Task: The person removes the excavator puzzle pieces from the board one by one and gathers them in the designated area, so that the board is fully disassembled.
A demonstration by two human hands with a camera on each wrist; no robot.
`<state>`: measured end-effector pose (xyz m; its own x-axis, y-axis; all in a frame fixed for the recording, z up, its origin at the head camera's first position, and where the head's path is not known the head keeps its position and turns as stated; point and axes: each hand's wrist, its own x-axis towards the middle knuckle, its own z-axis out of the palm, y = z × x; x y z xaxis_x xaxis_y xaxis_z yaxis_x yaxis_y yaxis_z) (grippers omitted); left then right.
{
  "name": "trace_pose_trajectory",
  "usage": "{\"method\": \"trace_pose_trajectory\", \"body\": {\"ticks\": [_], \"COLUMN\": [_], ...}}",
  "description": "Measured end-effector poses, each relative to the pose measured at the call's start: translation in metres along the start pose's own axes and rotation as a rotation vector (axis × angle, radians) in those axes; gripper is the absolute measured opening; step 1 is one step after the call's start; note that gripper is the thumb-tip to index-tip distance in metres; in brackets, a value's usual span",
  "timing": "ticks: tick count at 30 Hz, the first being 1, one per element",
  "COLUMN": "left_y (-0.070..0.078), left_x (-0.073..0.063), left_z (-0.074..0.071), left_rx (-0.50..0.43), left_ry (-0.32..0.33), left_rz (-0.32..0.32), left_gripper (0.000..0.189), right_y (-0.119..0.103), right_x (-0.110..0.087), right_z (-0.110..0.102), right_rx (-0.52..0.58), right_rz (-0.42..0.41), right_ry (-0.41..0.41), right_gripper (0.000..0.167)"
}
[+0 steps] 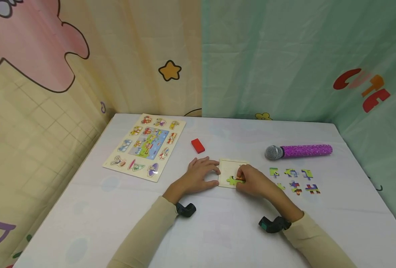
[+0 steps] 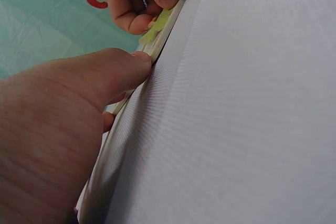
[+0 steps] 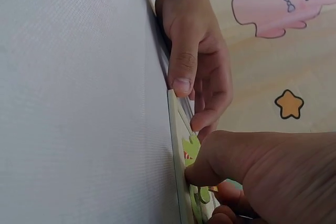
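A small pale puzzle board (image 1: 228, 166) lies on the table between the two hands. My left hand (image 1: 198, 178) rests at its left side, the thumb and a bent index finger touching the edge. My right hand (image 1: 254, 181) pinches a colourful jigsaw piece (image 3: 203, 193) over the board's near right part, the fingers hiding most of it. A green jigsaw piece (image 1: 231, 181) lies on the board just left of those fingertips. In the left wrist view, the thumb (image 2: 137, 66) presses against the board's edge.
Several loose jigsaw pieces (image 1: 312, 189) lie in two rows right of the board. Behind them is a microphone (image 1: 306, 150) with a glittery purple handle. A red block (image 1: 198, 145) sits beyond the left hand. At the back left lies a larger picture puzzle (image 1: 162, 163).
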<state>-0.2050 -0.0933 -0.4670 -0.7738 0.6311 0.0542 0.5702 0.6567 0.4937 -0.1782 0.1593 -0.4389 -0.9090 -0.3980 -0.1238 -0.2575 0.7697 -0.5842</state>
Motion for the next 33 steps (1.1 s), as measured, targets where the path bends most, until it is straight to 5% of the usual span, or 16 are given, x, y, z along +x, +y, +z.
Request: {"method": "trace_pose_trajectory", "body": {"ticks": [19, 33], "left_y": [0.002, -0.002], "left_x": [0.000, 0.001], "left_z": [-0.001, 0.002], "left_rx": [0.001, 0.007], "left_ry": [-0.008, 0.003], "left_rz": [-0.009, 0.006], "left_gripper": [0.030, 0.030], "right_y": [0.007, 0.004], "right_x": [-0.007, -0.008], "right_z": [-0.013, -0.027], "right_rx": [0.203, 0.273], "right_rz": [-0.098, -0.087], "right_ry": [-0.082, -0.024], "right_gripper": [0.018, 0.010]}}
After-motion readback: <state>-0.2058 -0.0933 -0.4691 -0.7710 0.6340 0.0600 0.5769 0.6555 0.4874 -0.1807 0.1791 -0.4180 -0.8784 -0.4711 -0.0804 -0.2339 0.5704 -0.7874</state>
